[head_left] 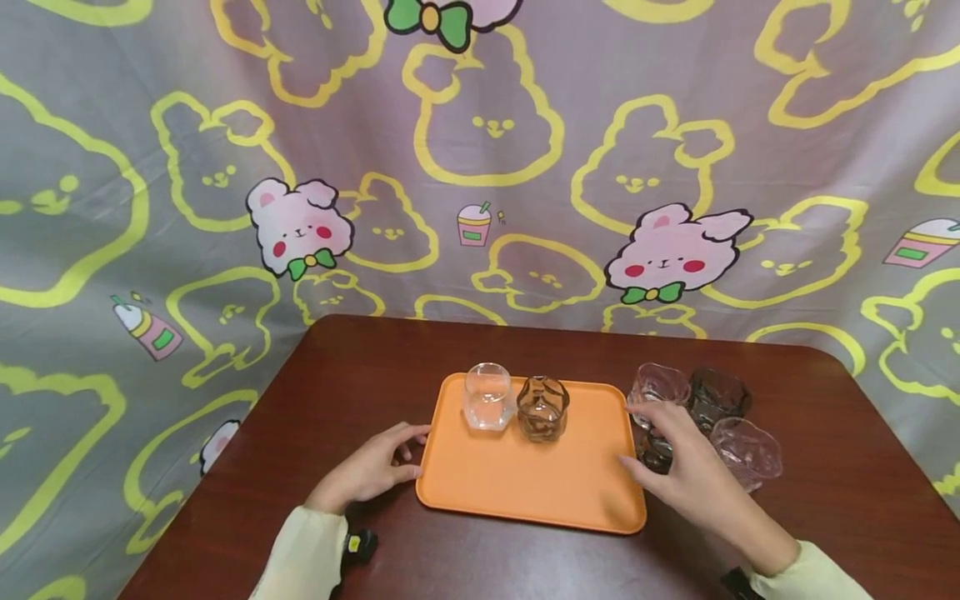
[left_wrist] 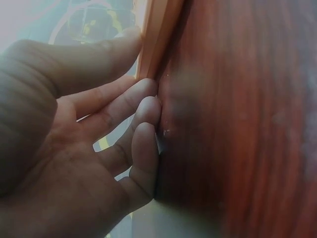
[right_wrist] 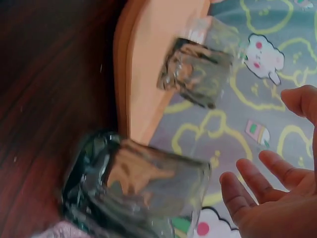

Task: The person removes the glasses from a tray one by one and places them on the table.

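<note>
An orange tray (head_left: 525,483) lies on the table, bearing a clear glass (head_left: 488,400) and a brown-tinted glass (head_left: 542,412) side by side near its back edge. My left hand (head_left: 375,467) rests at the tray's left edge, thumb and fingertips against its side; the left wrist view shows its fingers (left_wrist: 143,144) loosely bent on the tabletop. Over the tray's right edge hovers my right hand (head_left: 690,471), thumb and fingers apart and holding nothing. A dark glass (head_left: 657,452) is partly hidden behind it; in the right wrist view this dark glass (right_wrist: 138,183) stands apart from the fingertips.
Beside the tray on the right are two clear pinkish glasses, one at the back (head_left: 660,385) and one nearer (head_left: 746,450), and another dark glass (head_left: 720,396). A dark brown wooden table (head_left: 360,367) meets a patterned cloth (head_left: 525,208) behind and at the left.
</note>
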Motion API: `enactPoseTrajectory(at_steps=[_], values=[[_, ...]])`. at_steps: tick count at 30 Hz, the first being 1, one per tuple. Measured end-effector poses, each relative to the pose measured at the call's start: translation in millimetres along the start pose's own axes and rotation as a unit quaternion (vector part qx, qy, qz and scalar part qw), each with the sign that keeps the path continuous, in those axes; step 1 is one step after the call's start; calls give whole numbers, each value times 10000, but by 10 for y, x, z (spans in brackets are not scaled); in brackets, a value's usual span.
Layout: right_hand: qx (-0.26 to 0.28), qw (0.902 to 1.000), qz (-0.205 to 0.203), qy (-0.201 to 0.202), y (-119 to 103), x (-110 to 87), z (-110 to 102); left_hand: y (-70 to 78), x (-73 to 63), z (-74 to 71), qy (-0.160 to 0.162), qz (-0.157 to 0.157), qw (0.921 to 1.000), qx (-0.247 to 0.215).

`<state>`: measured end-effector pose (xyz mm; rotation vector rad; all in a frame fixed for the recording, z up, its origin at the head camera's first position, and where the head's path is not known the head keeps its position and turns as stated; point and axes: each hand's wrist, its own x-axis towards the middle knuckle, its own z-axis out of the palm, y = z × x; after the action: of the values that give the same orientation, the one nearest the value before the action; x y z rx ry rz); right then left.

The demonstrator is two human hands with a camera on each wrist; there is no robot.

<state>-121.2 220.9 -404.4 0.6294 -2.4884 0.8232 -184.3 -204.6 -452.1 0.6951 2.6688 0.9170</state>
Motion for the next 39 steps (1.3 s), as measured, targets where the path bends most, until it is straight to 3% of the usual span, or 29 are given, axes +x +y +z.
enactPoseTrajectory(at_steps=[6, 15, 21, 26, 39], values=[[149, 9997, -97, -151, -28, 94, 178, -9, -1, -13, 43, -34, 10000, -35], [539, 9978, -254, -297, -85, 382, 417, -13, 34, 16, 192, 296, 9994, 23], [419, 9981, 167, -418, -122, 546, 567, -12, 33, 16, 174, 196, 9996, 46], [353, 9946, 594, -771, -134, 621, 689, -12, 24, 17, 116, 158, 9998, 58], [272, 9896, 894, -1090, -186, 756, 842, -21, 2, 11, 38, 142, 9999, -9]])
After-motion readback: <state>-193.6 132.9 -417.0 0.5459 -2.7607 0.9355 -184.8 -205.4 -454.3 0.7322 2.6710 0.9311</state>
